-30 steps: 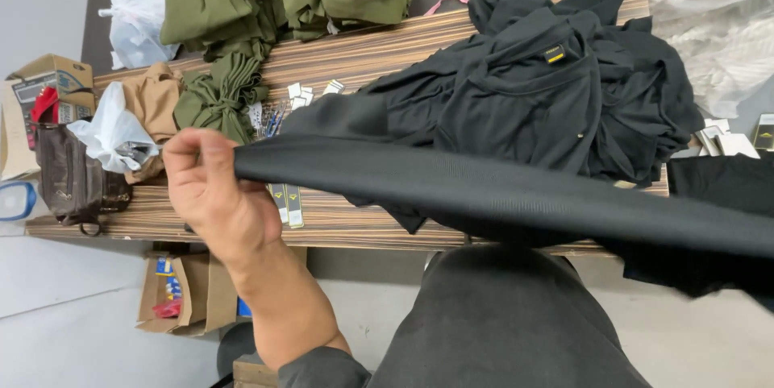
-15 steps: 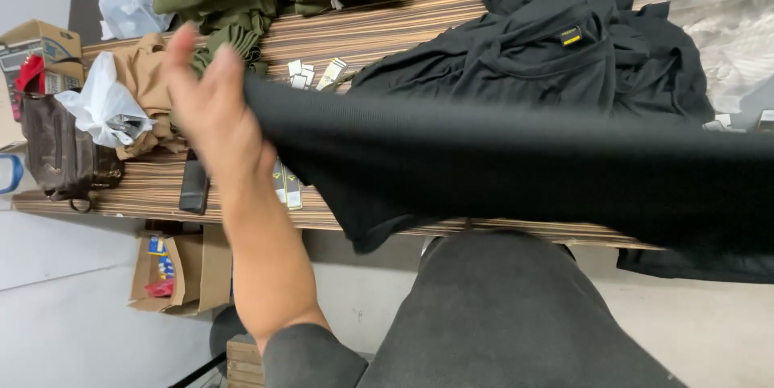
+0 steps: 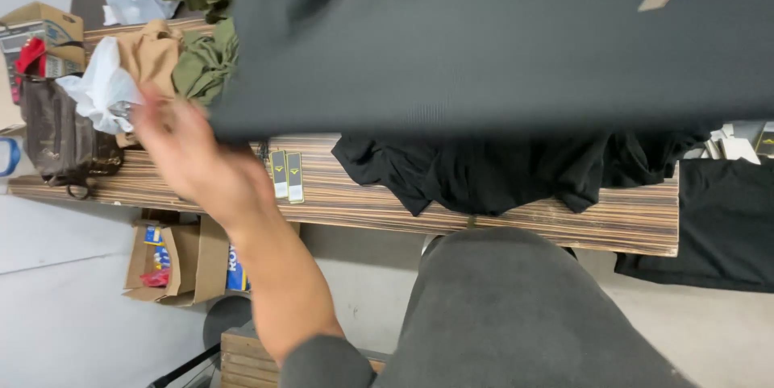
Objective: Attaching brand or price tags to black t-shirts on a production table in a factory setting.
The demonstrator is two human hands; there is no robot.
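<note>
The left hand (image 3: 189, 158) grips the edge of a dark garment (image 3: 500, 41), though blur hides how the fingers sit. The garment hangs spread above the table (image 3: 516, 215). Right hand is out of view. Best to keep the cloth taut and level.

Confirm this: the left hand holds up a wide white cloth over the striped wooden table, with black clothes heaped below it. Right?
Not quite. In the head view the cloth in the left hand is dark grey-black, not white. It does hang over the striped wooden table, with black clothes heaped below.
</note>
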